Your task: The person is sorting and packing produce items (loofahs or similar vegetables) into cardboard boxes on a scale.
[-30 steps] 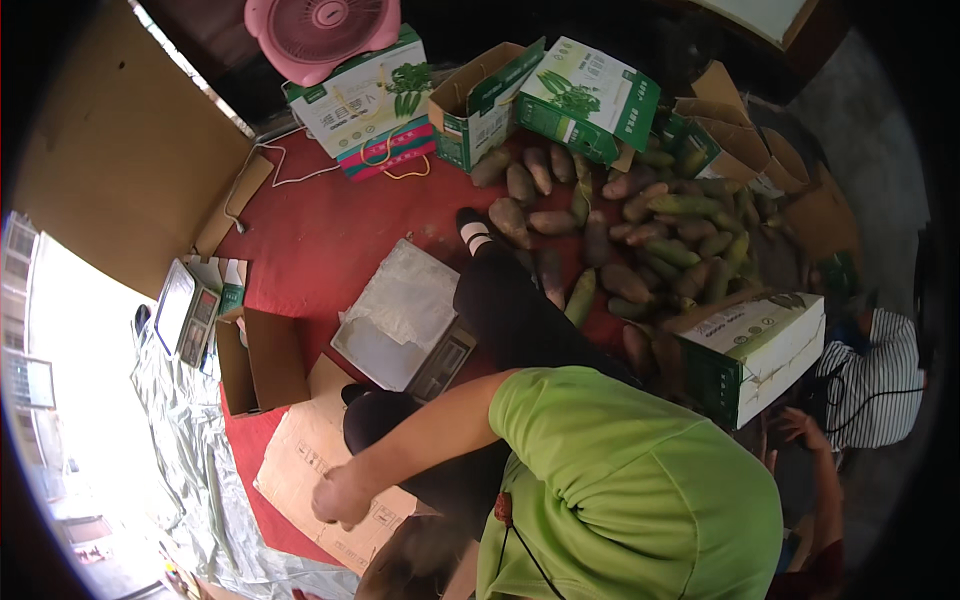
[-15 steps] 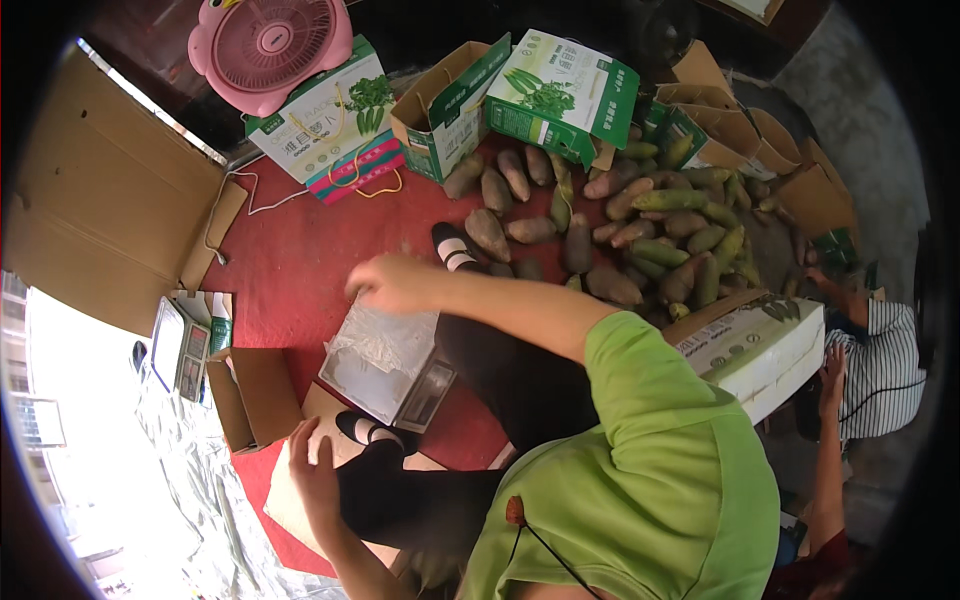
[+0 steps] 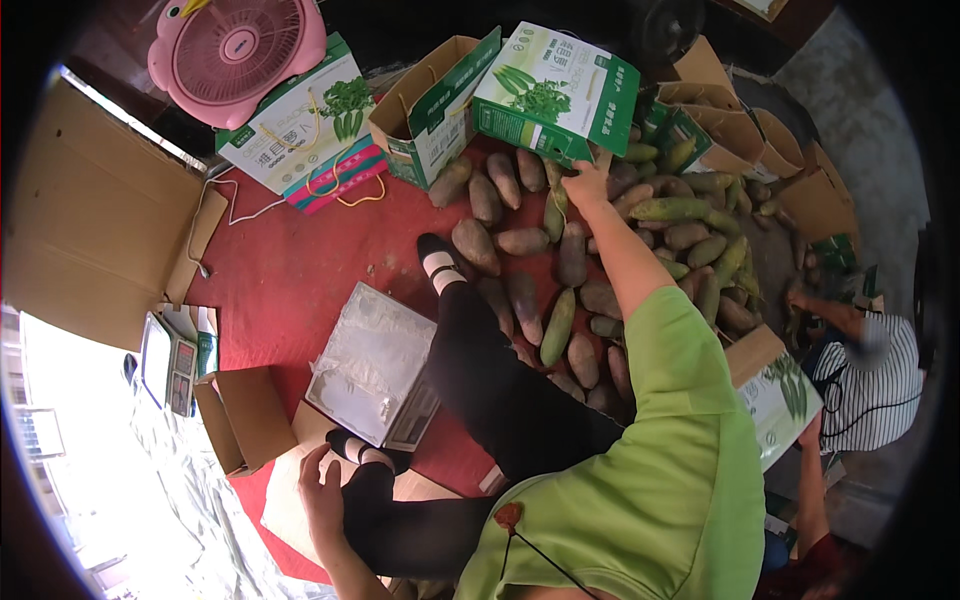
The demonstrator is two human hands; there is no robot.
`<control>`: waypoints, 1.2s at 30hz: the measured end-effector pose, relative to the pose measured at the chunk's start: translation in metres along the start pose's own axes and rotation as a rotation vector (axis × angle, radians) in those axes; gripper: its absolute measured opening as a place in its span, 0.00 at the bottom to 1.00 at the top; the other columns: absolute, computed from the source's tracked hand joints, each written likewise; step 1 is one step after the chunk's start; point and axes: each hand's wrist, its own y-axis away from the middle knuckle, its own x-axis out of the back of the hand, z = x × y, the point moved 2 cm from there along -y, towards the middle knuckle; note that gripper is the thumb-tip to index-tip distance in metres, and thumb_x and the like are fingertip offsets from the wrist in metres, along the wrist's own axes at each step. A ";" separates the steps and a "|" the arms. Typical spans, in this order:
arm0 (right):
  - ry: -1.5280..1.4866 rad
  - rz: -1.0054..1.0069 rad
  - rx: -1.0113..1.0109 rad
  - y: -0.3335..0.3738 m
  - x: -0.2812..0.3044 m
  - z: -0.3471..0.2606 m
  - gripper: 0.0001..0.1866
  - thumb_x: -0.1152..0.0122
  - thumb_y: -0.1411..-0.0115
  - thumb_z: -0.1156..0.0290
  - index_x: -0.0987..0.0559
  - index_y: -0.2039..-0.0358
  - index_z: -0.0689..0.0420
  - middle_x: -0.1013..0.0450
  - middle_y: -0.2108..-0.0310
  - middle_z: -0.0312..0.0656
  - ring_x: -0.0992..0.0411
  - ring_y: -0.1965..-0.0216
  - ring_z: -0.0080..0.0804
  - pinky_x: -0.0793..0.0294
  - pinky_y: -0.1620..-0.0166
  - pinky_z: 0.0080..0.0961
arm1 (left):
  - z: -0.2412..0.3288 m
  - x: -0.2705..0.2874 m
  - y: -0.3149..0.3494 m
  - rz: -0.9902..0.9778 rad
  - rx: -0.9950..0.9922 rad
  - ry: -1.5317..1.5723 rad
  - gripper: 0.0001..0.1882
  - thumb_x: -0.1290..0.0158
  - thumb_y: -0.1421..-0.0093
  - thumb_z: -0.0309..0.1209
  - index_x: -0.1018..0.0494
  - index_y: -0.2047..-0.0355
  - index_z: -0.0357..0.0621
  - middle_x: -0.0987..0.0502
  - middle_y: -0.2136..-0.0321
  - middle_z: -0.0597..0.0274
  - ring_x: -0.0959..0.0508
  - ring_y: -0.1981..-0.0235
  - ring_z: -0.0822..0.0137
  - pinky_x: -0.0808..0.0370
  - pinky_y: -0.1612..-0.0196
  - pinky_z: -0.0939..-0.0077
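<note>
My right arm reaches far over a pile of long green and purplish radishes (image 3: pixel 672 209). My right hand (image 3: pixel 588 183) is at the lower edge of a green and white carton (image 3: pixel 545 85), fingers apart; whether it touches the carton or a radish beneath is unclear. Low on the left, my left hand (image 3: pixel 322 490) hangs beside my shoe with its fingers loosely spread and nothing in them. Between my feet and the left-hand boxes lies a flat scale (image 3: pixel 372 365), its pan covered by thin clear plastic.
An open carton (image 3: pixel 425 110) and another printed carton (image 3: pixel 300 130) stand at the back, beside a pink fan (image 3: pixel 240 50). On the left are a small brown box (image 3: pixel 245 415) and a second scale (image 3: pixel 168 362). Co-workers at right are near a printed carton (image 3: pixel 783 408).
My right hand has swung from above the scale to the far carton's lower edge. My left hand stays low. At right, the printed carton has shifted and tilted beside a co-worker's hand.
</note>
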 end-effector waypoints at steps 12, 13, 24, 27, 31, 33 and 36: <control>-0.459 -0.265 -0.349 -0.050 -0.034 0.048 0.38 0.38 0.45 0.69 0.43 0.36 0.57 0.30 0.53 0.45 0.27 0.63 0.34 0.30 0.60 0.33 | 0.001 -0.010 -0.009 -0.009 0.020 -0.076 0.17 0.48 0.47 0.23 0.26 0.55 0.37 0.26 0.55 0.51 0.27 0.50 0.55 0.34 0.45 0.67; -0.498 -0.225 -0.331 -0.051 -0.032 0.046 0.36 0.39 0.45 0.71 0.41 0.37 0.58 0.28 0.56 0.44 0.27 0.66 0.33 0.29 0.61 0.32 | -0.001 -0.010 -0.008 -0.005 0.011 -0.053 0.17 0.48 0.47 0.23 0.26 0.55 0.38 0.26 0.55 0.51 0.27 0.50 0.55 0.33 0.45 0.67; -0.177 0.496 0.210 -0.071 0.154 -0.038 0.11 0.45 0.46 0.67 0.15 0.67 0.49 0.22 0.70 0.46 0.22 0.67 0.43 0.24 0.62 0.33 | 0.002 -0.006 -0.002 0.008 -0.050 -0.059 0.17 0.49 0.47 0.24 0.26 0.55 0.38 0.25 0.55 0.51 0.26 0.52 0.53 0.32 0.47 0.66; -0.187 0.498 0.386 -0.048 0.215 -0.099 0.12 0.47 0.47 0.67 0.16 0.66 0.47 0.22 0.67 0.44 0.22 0.65 0.41 0.25 0.59 0.31 | 0.002 -0.003 0.002 0.019 -0.060 -0.039 0.17 0.48 0.47 0.25 0.26 0.55 0.38 0.25 0.56 0.51 0.26 0.53 0.53 0.32 0.48 0.66; -0.296 0.407 0.537 -0.045 0.268 -0.156 0.14 0.47 0.47 0.65 0.16 0.63 0.47 0.20 0.65 0.39 0.23 0.62 0.32 0.27 0.55 0.26 | 0.002 0.001 0.003 0.047 -0.113 -0.025 0.17 0.48 0.47 0.25 0.26 0.55 0.39 0.25 0.57 0.52 0.25 0.54 0.54 0.31 0.49 0.67; -0.275 0.370 0.582 -0.004 0.287 -0.200 0.13 0.46 0.44 0.75 0.18 0.60 0.60 0.21 0.63 0.38 0.26 0.62 0.22 0.30 0.56 0.18 | 0.006 0.005 0.006 0.062 -0.075 0.001 0.17 0.47 0.46 0.26 0.25 0.55 0.39 0.24 0.58 0.52 0.25 0.55 0.55 0.30 0.51 0.67; -0.377 0.214 0.668 -0.009 0.291 -0.225 0.13 0.47 0.43 0.73 0.18 0.59 0.60 0.22 0.64 0.36 0.27 0.63 0.22 0.30 0.57 0.18 | -0.001 0.004 0.006 0.071 -0.149 0.005 0.17 0.47 0.46 0.25 0.25 0.55 0.38 0.24 0.59 0.51 0.24 0.57 0.55 0.29 0.53 0.69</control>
